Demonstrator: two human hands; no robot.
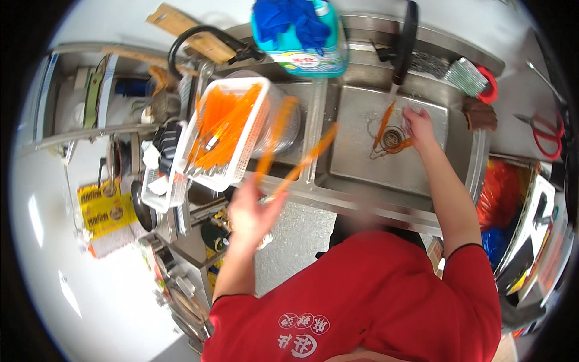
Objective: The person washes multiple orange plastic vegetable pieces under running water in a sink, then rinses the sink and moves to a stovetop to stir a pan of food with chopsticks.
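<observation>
My left hand (255, 208) holds a blurred orange tong-like utensil (301, 165), its two long arms spread apart, over the sink's front edge. Inside the right basin (371, 176) is my right hand (418, 124), fingers curled beside the black faucet's (404, 50) outlet; whether it grips anything is unclear. Another orange utensil with a wire part (385, 124) lies around the drain (391, 137), partly behind that hand. To the left, a white plastic basket (242, 158) holds many orange sticks (226, 117) with metal parts among them.
A turquoise detergent jug (307, 63) draped with blue cloth or gloves (289, 20) stands behind the divider. Along the right rim are a scrubbing pad (466, 77), a red ring (489, 85) and a brown cloth (479, 114). Red-handled scissors (548, 133) lie farther right.
</observation>
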